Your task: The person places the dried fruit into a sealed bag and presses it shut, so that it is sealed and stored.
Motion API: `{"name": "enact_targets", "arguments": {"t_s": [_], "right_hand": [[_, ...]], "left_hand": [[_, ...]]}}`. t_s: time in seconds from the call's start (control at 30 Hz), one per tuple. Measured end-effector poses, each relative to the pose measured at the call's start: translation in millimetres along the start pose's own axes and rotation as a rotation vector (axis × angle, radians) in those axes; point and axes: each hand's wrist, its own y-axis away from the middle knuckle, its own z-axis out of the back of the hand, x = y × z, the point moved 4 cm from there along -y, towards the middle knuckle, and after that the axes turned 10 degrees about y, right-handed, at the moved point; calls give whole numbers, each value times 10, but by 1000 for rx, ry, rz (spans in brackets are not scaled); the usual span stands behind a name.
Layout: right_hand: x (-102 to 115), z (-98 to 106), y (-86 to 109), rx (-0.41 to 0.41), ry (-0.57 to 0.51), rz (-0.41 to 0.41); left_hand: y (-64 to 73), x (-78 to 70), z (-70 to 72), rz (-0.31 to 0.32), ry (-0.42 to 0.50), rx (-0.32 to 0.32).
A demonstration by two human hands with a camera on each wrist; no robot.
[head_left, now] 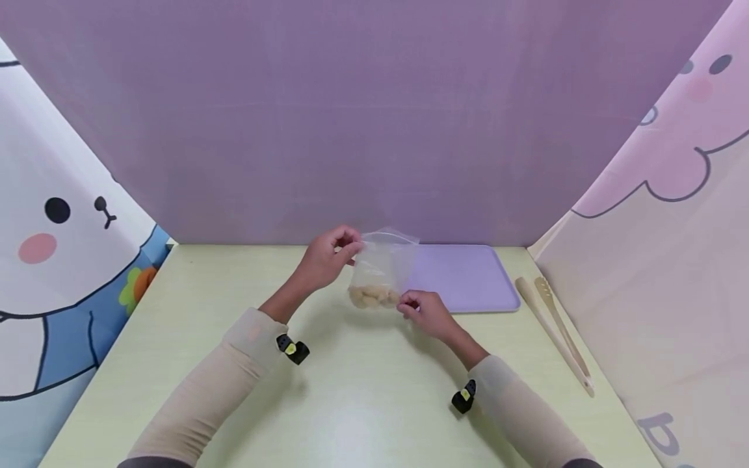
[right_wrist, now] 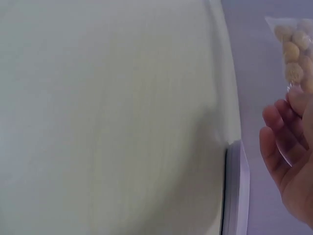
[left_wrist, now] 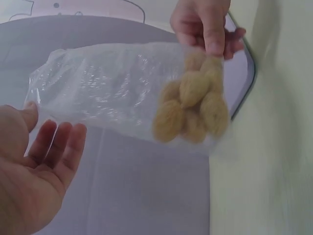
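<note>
A clear zip-top plastic bag is held up over the table, its zip edge at the top. Tan, roundish, rough-skinned pieces lie gathered in its bottom end; in the right wrist view several of these pieces show at the edge. My left hand pinches the upper left corner between thumb and forefinger, the other fingers loosely bent. At the lower right corner, my right hand pinches the bag, thumb over the plastic in the left wrist view.
Behind the bag and to its right, a flat purple tray rests against the back of the table. A wooden spoon-like utensil and a slotted wooden one lie along the right edge. Cloth walls enclose the back and sides.
</note>
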Motion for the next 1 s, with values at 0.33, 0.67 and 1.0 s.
{"name": "enact_targets", "arguments": {"t_s": [0.33, 0.67, 1.0], "right_hand": [[-95, -55, 175, -2, -57, -91], [-56, 81, 70, 4, 58, -90], [122, 555, -76, -143, 35, -43]], "left_hand": [[60, 15, 179, -13, -146, -104], [49, -32, 87, -33, -86, -134], [49, -28, 65, -73, -167, -115]]}}
